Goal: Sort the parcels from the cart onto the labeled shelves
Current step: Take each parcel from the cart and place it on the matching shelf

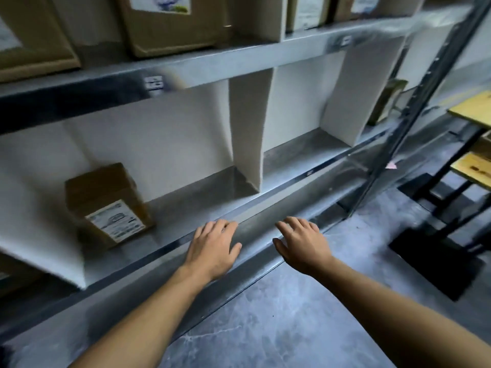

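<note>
A small brown cardboard parcel (107, 204) with a white label stands in the left compartment of the lower metal shelf (287, 179). My left hand (214, 248) and my right hand (301, 244) are both stretched out over the shelf's front edge, fingers relaxed and spread, holding nothing. The parcel is to the left of my left hand and apart from it. Larger brown boxes (172, 25) with labels stand on the upper shelf (239, 63). The cart is not in view.
White dividers (249, 126) split the lower shelf into compartments. Small labels (154, 82) are stuck on the upper shelf's front rail. A dark upright post (414, 102) stands at the right, with wooden-topped black-framed furniture (470, 110) beyond it. Grey marbled floor (292, 314) lies below.
</note>
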`<act>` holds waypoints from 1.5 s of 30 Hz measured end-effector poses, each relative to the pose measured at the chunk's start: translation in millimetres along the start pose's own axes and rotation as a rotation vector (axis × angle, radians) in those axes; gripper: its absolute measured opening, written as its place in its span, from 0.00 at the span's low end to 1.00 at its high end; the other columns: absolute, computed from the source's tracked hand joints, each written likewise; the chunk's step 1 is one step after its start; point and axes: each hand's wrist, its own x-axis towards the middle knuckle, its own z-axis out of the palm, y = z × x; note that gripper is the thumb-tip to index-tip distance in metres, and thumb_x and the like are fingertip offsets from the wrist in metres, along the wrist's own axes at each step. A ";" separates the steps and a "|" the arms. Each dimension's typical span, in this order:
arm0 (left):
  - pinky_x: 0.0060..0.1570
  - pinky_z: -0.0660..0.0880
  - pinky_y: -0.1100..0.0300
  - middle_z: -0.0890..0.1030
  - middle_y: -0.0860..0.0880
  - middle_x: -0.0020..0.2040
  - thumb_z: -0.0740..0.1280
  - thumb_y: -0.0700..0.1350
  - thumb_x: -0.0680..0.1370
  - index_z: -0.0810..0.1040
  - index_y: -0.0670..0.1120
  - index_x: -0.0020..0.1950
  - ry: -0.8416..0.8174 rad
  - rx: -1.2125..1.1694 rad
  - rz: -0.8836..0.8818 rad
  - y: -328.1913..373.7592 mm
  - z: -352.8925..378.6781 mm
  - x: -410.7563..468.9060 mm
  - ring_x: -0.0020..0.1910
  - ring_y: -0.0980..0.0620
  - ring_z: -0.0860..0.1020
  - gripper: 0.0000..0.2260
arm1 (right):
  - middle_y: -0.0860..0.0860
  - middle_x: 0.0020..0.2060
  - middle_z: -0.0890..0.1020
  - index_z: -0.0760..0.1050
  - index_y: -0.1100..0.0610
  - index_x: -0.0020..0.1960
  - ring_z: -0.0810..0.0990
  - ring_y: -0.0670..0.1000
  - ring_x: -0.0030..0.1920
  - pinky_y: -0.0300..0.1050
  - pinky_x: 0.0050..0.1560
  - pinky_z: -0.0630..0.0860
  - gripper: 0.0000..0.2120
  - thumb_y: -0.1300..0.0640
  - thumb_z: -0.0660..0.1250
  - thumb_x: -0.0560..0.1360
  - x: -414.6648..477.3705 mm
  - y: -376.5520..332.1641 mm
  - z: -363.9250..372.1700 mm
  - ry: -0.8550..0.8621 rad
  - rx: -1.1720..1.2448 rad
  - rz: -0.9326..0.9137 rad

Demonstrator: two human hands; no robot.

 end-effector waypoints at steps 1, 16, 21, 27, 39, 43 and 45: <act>0.65 0.65 0.52 0.72 0.51 0.68 0.60 0.57 0.79 0.68 0.52 0.70 0.004 0.003 0.027 19.3 1.4 9.4 0.66 0.47 0.69 0.21 | 0.53 0.50 0.81 0.78 0.53 0.55 0.81 0.59 0.51 0.51 0.48 0.77 0.21 0.42 0.56 0.74 -9.4 20.1 -4.8 -0.002 -0.013 0.033; 0.64 0.64 0.52 0.72 0.51 0.66 0.60 0.58 0.78 0.66 0.53 0.71 0.019 0.015 0.465 368.5 43.5 117.3 0.65 0.47 0.70 0.22 | 0.52 0.61 0.76 0.70 0.51 0.67 0.75 0.58 0.62 0.50 0.55 0.71 0.21 0.40 0.56 0.80 -195.9 310.7 -97.5 0.025 -0.168 0.497; 0.63 0.66 0.51 0.73 0.51 0.65 0.60 0.58 0.78 0.67 0.53 0.70 0.010 0.026 0.588 458.6 48.1 146.9 0.64 0.46 0.71 0.22 | 0.53 0.59 0.76 0.71 0.52 0.66 0.76 0.58 0.61 0.52 0.56 0.73 0.20 0.41 0.58 0.80 -239.4 375.3 -120.2 0.074 -0.151 0.651; 0.60 0.68 0.50 0.74 0.49 0.65 0.60 0.57 0.78 0.68 0.51 0.71 -0.008 0.029 0.744 551.4 68.3 190.5 0.62 0.44 0.72 0.22 | 0.54 0.62 0.76 0.72 0.52 0.67 0.75 0.58 0.63 0.52 0.59 0.72 0.21 0.43 0.60 0.79 -274.4 443.5 -129.6 0.110 -0.111 0.845; 0.65 0.65 0.52 0.72 0.51 0.68 0.58 0.57 0.80 0.65 0.52 0.73 -0.010 -0.040 0.937 726.6 94.3 349.3 0.66 0.48 0.69 0.22 | 0.53 0.58 0.76 0.70 0.52 0.67 0.74 0.58 0.60 0.51 0.56 0.70 0.21 0.41 0.58 0.80 -247.2 636.8 -156.2 0.099 -0.146 1.062; 0.68 0.63 0.52 0.72 0.52 0.69 0.58 0.58 0.80 0.65 0.53 0.74 0.042 -0.041 0.999 782.9 92.1 404.0 0.68 0.48 0.68 0.23 | 0.53 0.60 0.76 0.71 0.52 0.69 0.74 0.58 0.62 0.51 0.58 0.71 0.22 0.42 0.58 0.80 -233.6 695.7 -163.9 0.128 -0.150 1.113; 0.69 0.62 0.51 0.72 0.52 0.69 0.58 0.59 0.80 0.65 0.54 0.74 0.015 -0.029 1.018 801.0 97.9 421.1 0.68 0.48 0.68 0.24 | 0.53 0.62 0.76 0.71 0.52 0.70 0.74 0.57 0.63 0.51 0.59 0.70 0.22 0.43 0.59 0.80 -227.3 716.6 -163.2 0.116 -0.127 1.135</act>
